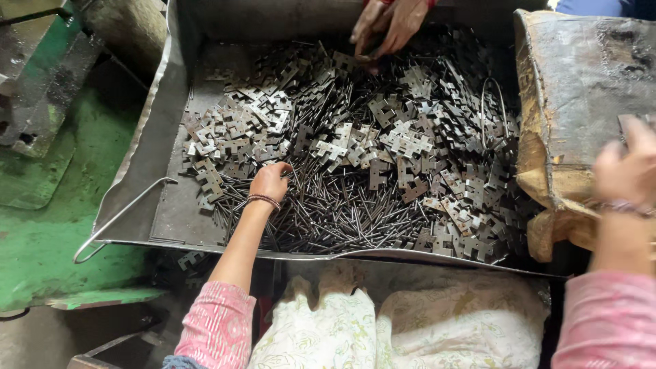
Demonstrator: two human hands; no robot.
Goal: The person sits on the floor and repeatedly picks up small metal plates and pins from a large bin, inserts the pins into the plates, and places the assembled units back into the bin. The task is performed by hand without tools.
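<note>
Left hand (270, 182) sits knuckles-up in the metal tray (158, 147), fingers curled down into the thin steel pins (342, 219). It looks closed on a few of them, but what exactly is pinched is hidden under the hand. Stamped notched plates (403, 147) are heaped just beyond and to the right of that grip, with more to its left. Right hand (627, 171) is blurred, raised well right of the tray at the worn sack (574, 89); can't tell whether it is clenched or released, or whether it holds anything. Another person's hand (386, 24) works the far edge of the tray. Progress, judging by the pile: pins and plates are thoroughly mixed and the tray is nearly full, so most of the heap remains to be handled.
</note>
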